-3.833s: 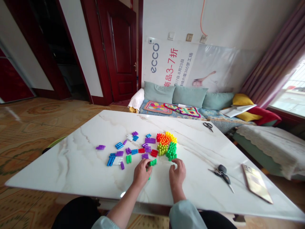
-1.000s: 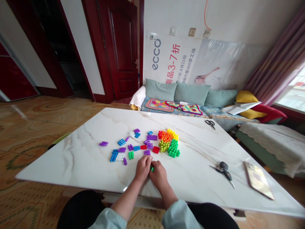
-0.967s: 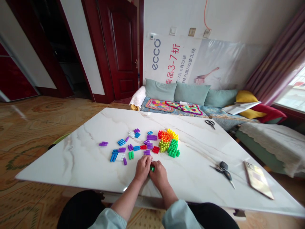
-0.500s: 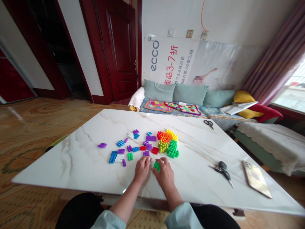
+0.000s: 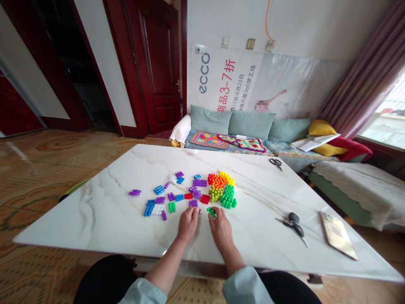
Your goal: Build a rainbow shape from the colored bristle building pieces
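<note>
White surface (image 5: 265, 240): R hand (image 5: 220, 228) pinches green pcs (image 5: 211, 212), best held lightly, level; L hand (image 5: 188, 223), its 9 o'clock, can't tell if gripping; green cluster (image 5: 228, 196) approx 1 o'clock.

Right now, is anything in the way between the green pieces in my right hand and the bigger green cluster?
Nothing visible does: just white tabletop lies between the green pieces in your right hand and the green cluster. The red pieces sit left of that path.
</note>
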The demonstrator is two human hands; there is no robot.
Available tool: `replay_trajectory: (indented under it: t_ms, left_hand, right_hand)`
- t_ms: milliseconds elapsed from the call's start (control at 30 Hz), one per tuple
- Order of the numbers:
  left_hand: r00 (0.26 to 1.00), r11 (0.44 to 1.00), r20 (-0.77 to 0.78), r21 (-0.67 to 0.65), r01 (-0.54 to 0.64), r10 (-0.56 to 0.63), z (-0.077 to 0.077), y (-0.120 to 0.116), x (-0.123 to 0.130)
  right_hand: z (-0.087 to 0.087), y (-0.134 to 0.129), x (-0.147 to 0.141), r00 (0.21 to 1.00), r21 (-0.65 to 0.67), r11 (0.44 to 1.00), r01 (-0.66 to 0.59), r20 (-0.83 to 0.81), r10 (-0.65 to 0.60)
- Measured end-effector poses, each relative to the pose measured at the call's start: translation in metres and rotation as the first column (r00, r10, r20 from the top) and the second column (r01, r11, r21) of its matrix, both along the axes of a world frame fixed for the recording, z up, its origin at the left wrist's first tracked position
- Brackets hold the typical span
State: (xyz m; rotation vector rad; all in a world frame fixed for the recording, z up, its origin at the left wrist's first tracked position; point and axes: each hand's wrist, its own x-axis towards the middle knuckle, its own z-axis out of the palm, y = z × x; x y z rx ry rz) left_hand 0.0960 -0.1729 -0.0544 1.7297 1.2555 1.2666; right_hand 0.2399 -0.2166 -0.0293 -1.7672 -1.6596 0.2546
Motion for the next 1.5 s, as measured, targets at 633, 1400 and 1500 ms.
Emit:
replay_trajectory:
  t_ms: [633,1400,1500]
  left_hand:
    - [1.0,0.999,0.021,-0.036,-0.009,0.009,-0.002,0.001,0.001]
    - [1.0,0.999,-0.011,-0.035,-0.011,0.011,-0.002,0.001,0.0]
    - [0.999,0.999,-0.039,-0.018,-0.027,0.026,0.002,-0.001,0.001]
  right_hand:
    - [-0.04,0.01,0.06,0.946,0.165,0.935,0.313,-0.146,-0.29]
    - [-0.02,-0.006,0.038,0.993,0.129,0.986,0.108,0.033,-0.113]
    - [-0.023,-0.008,0.017,0.992,0.153,0.98,-0.123,0.036,0.119]
